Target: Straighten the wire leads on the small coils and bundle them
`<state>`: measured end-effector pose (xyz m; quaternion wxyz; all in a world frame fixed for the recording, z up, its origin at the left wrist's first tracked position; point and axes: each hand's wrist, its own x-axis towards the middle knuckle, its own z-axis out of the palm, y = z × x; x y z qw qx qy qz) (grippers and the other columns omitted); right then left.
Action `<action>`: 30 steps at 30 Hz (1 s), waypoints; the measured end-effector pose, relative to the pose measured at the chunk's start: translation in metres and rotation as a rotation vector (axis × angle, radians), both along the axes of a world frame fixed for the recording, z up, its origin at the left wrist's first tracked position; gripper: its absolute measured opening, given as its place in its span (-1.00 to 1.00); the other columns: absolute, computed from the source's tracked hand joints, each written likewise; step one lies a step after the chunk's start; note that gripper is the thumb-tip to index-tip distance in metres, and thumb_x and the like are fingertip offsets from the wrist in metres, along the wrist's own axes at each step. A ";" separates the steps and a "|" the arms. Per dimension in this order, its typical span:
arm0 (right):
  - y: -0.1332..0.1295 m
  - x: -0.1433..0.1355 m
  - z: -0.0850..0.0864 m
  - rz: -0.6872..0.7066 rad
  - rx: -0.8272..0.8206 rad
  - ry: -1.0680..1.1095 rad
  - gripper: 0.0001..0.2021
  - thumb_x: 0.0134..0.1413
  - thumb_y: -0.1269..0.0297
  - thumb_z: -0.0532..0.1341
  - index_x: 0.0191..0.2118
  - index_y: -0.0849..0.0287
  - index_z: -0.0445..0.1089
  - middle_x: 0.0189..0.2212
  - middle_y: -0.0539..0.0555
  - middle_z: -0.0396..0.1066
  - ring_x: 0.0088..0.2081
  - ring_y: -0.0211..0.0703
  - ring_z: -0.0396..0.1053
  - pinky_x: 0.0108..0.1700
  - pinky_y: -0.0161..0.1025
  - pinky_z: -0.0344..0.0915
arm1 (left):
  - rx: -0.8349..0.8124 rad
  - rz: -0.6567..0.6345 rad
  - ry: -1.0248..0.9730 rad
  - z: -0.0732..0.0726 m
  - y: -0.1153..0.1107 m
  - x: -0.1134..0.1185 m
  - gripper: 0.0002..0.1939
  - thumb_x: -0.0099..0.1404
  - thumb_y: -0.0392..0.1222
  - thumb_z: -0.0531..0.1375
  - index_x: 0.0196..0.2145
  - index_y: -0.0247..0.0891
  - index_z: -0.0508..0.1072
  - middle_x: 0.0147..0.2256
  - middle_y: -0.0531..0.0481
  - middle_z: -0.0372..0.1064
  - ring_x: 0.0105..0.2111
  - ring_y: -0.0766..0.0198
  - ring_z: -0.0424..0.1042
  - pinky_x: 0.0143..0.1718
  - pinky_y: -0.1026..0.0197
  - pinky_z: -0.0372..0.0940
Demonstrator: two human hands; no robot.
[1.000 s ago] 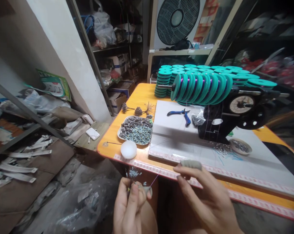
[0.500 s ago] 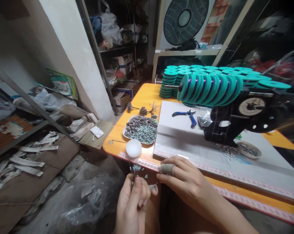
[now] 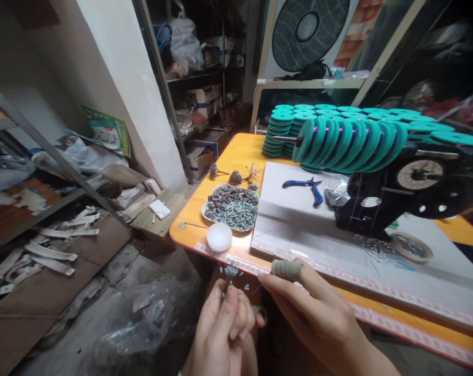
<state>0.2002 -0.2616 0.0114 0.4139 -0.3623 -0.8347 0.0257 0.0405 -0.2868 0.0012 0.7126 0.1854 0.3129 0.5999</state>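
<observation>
Low in front of the table edge, my left hand [image 3: 224, 324] is closed in a pinch around the base of a small bunch of pale blue beads [image 3: 231, 271]. The beads fan out above the thumb on stems too fine to make out clearly. Just to the right, my right hand [image 3: 315, 297] has its fingertips together on a faint thin thread [image 3: 256, 290] that runs towards the left hand. A grey wrap [image 3: 287, 270] covers one of its fingers. Another wrapped fingertip shows on the left hand. A white round lump [image 3: 219, 237] sits on the table edge beyond the beads.
A tray [image 3: 203, 213] holds brown pieces and blue-green beaded sticks. Blue pliers [image 3: 305, 189] lie on the grey board [image 3: 275, 209]. Right of them stands a black machine [image 3: 362, 209] with green spools [image 3: 350, 143]. A dish [image 3: 412, 246] and scattered beads are near its base.
My right hand has turned, with its wrapped finger raised higher and the fingertips still close to the left hand. The left hand keeps its pinch on the bead bunch. The camera view has shifted slightly.
</observation>
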 end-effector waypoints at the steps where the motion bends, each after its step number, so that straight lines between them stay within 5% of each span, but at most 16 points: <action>1: 0.000 -0.001 0.000 -0.013 0.011 0.003 -0.80 0.28 0.55 0.12 -0.07 0.32 0.45 -0.31 0.21 0.38 -0.31 -0.13 0.38 -0.35 -0.26 0.39 | -0.002 -0.001 -0.011 0.000 0.000 0.000 -0.58 0.26 0.00 0.30 -0.59 -0.22 0.25 -0.67 0.21 -0.05 -0.61 0.37 -0.10 -0.37 0.15 0.23; 8: -0.001 -0.002 0.001 -0.008 0.018 0.008 -0.81 0.30 0.53 0.12 -0.05 0.35 0.44 -0.30 0.21 0.38 -0.30 -0.15 0.37 -0.33 -0.27 0.39 | 0.021 0.039 -0.105 -0.013 -0.006 0.004 -0.63 0.39 -0.11 0.17 -0.56 -0.23 0.26 -0.65 0.20 -0.06 -0.60 0.37 -0.13 -0.36 0.13 0.23; 21: -0.003 -0.004 0.003 -0.008 0.003 0.034 -0.80 0.29 0.52 0.13 -0.07 0.33 0.46 -0.38 0.17 0.37 -0.38 -0.15 0.37 -0.40 -0.27 0.39 | 0.027 0.030 -0.055 -0.013 -0.004 0.004 -0.62 0.36 -0.07 0.20 -0.56 -0.23 0.24 -0.66 0.21 -0.06 -0.61 0.37 -0.11 -0.38 0.16 0.22; 30: -0.008 -0.016 0.007 0.147 -0.294 0.242 -0.79 0.20 0.57 0.17 -0.13 0.21 0.46 -0.38 0.09 0.37 -0.42 -0.23 0.42 -0.43 -0.37 0.42 | -0.109 0.008 0.010 0.003 -0.004 0.008 -0.55 0.12 0.05 0.41 -0.52 -0.26 0.25 -0.68 0.26 -0.07 -0.62 0.46 -0.15 -0.55 0.33 -0.08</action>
